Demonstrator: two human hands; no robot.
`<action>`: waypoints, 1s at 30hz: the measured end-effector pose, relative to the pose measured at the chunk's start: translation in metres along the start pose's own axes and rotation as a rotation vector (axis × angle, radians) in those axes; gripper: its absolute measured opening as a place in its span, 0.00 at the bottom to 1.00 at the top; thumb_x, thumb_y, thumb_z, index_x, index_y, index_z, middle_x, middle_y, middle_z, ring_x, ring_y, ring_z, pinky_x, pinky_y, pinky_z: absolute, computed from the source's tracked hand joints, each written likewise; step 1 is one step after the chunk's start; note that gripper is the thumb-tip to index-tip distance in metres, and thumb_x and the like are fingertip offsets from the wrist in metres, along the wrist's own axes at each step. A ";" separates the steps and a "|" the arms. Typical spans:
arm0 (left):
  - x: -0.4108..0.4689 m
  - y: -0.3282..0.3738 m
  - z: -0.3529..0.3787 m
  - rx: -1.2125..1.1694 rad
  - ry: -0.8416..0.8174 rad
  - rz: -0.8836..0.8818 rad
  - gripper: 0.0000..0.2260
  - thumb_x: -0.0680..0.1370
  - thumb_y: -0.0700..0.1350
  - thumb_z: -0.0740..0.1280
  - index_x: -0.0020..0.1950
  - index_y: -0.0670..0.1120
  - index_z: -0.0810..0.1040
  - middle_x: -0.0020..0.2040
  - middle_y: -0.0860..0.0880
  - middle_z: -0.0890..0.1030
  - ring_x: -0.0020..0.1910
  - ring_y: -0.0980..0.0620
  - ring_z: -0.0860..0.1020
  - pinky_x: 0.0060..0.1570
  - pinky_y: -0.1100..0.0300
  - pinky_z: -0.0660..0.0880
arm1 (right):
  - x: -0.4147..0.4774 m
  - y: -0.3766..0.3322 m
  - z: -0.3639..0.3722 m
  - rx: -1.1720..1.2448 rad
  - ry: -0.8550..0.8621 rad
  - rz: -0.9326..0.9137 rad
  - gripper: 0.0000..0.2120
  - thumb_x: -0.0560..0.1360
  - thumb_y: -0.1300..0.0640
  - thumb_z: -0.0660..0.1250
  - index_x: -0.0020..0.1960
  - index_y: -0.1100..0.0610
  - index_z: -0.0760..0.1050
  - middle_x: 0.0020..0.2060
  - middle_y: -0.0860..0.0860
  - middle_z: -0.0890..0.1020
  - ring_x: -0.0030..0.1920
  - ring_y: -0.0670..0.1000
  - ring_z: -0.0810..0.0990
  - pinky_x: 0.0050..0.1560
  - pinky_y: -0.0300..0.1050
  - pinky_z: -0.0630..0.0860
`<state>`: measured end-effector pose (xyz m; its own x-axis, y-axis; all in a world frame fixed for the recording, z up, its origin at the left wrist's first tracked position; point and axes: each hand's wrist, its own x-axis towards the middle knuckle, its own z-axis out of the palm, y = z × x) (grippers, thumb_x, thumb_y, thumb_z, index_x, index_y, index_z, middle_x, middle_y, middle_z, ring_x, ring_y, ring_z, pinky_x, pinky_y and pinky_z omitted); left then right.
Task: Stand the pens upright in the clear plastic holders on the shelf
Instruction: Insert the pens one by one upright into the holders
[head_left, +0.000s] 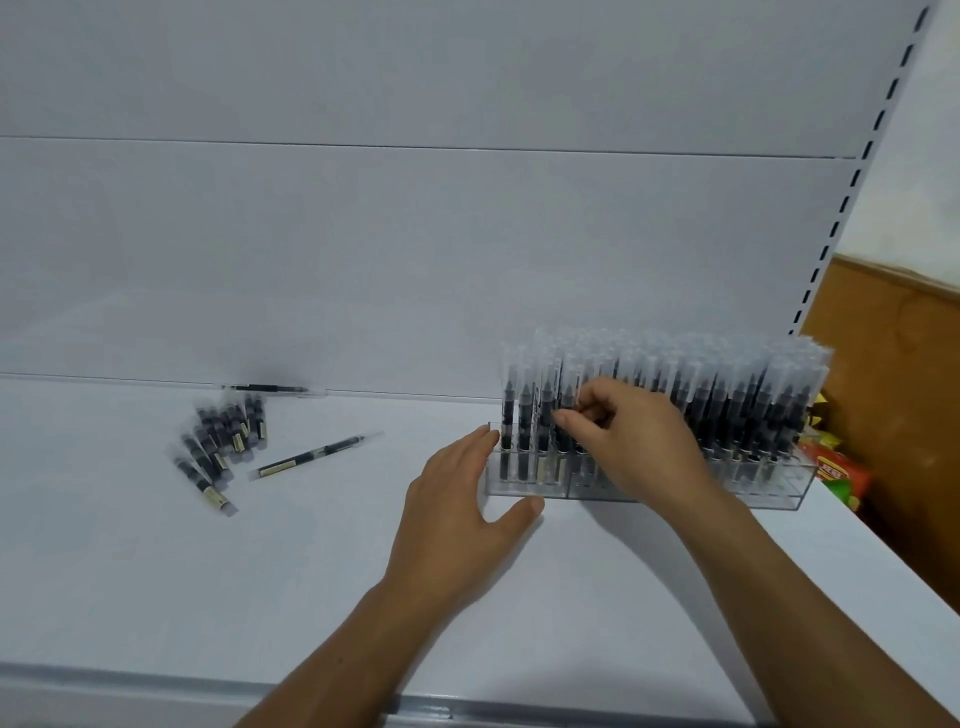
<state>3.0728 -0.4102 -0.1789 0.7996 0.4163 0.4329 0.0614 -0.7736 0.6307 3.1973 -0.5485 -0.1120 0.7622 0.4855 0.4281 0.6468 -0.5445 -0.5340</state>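
Note:
A clear plastic holder (779, 493) stands on the white shelf (260, 571) at the right, packed with several upright black pens (727, 395) in clear sleeves. My right hand (634, 441) reaches into its left part and pinches one upright pen (569, 400) between thumb and fingertips. My left hand (462, 499) lies open against the holder's left end, fingers along its side and thumb at the front corner. A loose heap of pens (223, 441) lies on the shelf at the left, with a single pen (317, 454) beside it and another pen (270, 388) against the back panel.
The white back panel (415, 234) rises behind the shelf, with a slotted upright (852, 171) at the right. Past the shelf's right end are a brown wooden surface (904, 389) and colourful packets (836, 467). The shelf's grey front edge (156, 680) runs along the bottom.

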 end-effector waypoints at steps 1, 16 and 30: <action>0.000 0.000 0.000 0.000 -0.002 -0.001 0.33 0.73 0.62 0.68 0.76 0.58 0.61 0.73 0.65 0.62 0.71 0.67 0.57 0.68 0.67 0.53 | -0.001 0.000 0.001 -0.004 0.007 0.004 0.14 0.75 0.44 0.70 0.34 0.43 0.68 0.29 0.40 0.76 0.32 0.40 0.74 0.33 0.40 0.67; 0.009 -0.001 -0.036 -0.384 0.012 -0.221 0.29 0.68 0.67 0.65 0.68 0.62 0.68 0.66 0.66 0.70 0.63 0.66 0.66 0.61 0.63 0.62 | -0.039 -0.021 -0.004 0.092 -0.115 -0.058 0.06 0.75 0.43 0.66 0.46 0.43 0.81 0.36 0.36 0.81 0.38 0.35 0.77 0.38 0.35 0.70; 0.019 -0.147 -0.152 0.500 -0.031 -0.412 0.36 0.75 0.69 0.55 0.78 0.50 0.60 0.79 0.50 0.58 0.77 0.47 0.54 0.75 0.50 0.52 | -0.005 -0.130 0.160 -0.089 -0.620 -0.395 0.34 0.77 0.33 0.54 0.78 0.47 0.54 0.79 0.50 0.52 0.78 0.53 0.48 0.77 0.53 0.49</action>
<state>2.9883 -0.2162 -0.1657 0.6678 0.7181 0.1960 0.6313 -0.6858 0.3621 3.1052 -0.3708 -0.1614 0.3347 0.9395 0.0721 0.8895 -0.2898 -0.3533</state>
